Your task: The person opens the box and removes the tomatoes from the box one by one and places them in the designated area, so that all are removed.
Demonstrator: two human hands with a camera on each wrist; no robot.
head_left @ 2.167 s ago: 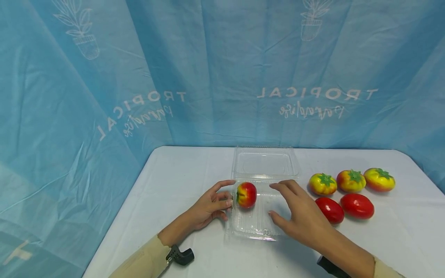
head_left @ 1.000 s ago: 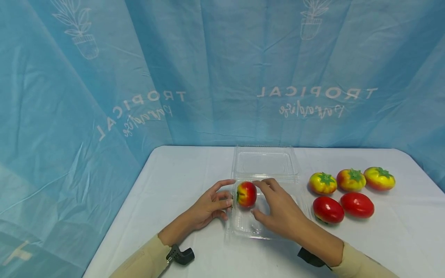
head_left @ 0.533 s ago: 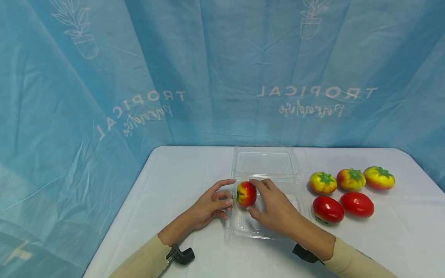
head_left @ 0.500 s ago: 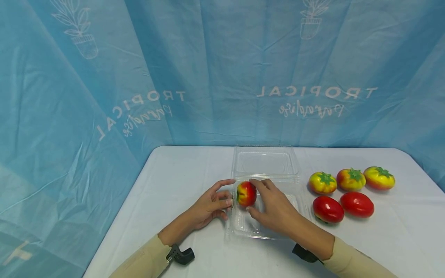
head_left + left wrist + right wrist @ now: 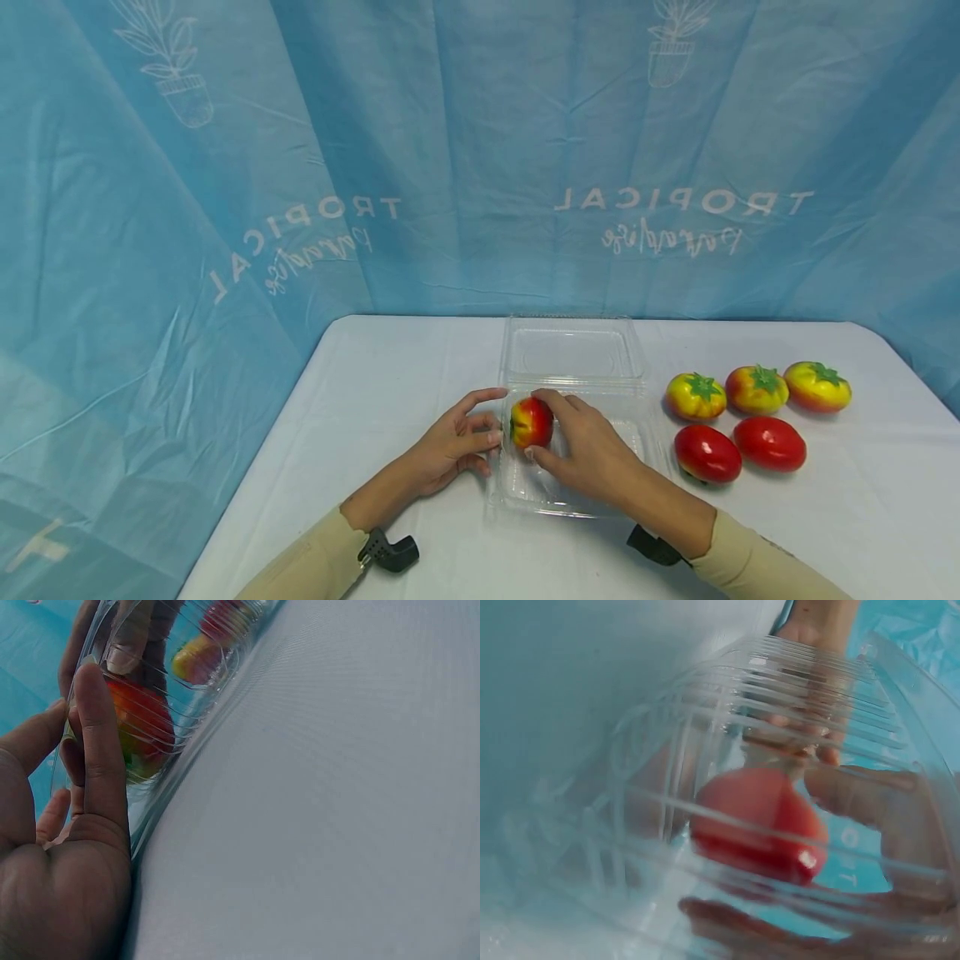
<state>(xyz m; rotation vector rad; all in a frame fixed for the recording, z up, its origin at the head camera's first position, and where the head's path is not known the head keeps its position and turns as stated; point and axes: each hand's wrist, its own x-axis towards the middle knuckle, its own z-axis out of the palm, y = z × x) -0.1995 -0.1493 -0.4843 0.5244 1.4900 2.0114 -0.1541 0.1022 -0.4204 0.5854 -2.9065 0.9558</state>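
A red-and-yellow tomato with a green leafy top lies on its side in the left part of a clear plastic clamshell container. My right hand reaches in from the right and holds the tomato, index finger at its far side and thumb at its near side. At the container's left wall is my left hand, pinching the rim, with the index finger stretched toward the hinge corner. The left wrist view shows the tomato through the ribbed wall, beside the left fingers.
The container's lid lies folded back toward the blue curtain. Right of the container, several yellow-red tomatoes form a back row, with two red ones in front. All rest on a white-covered table.
My right hand has moved left from over the container's right half and closed around the tomato. The left hand stays at the rim, and the front-left red tomato stands fully uncovered.
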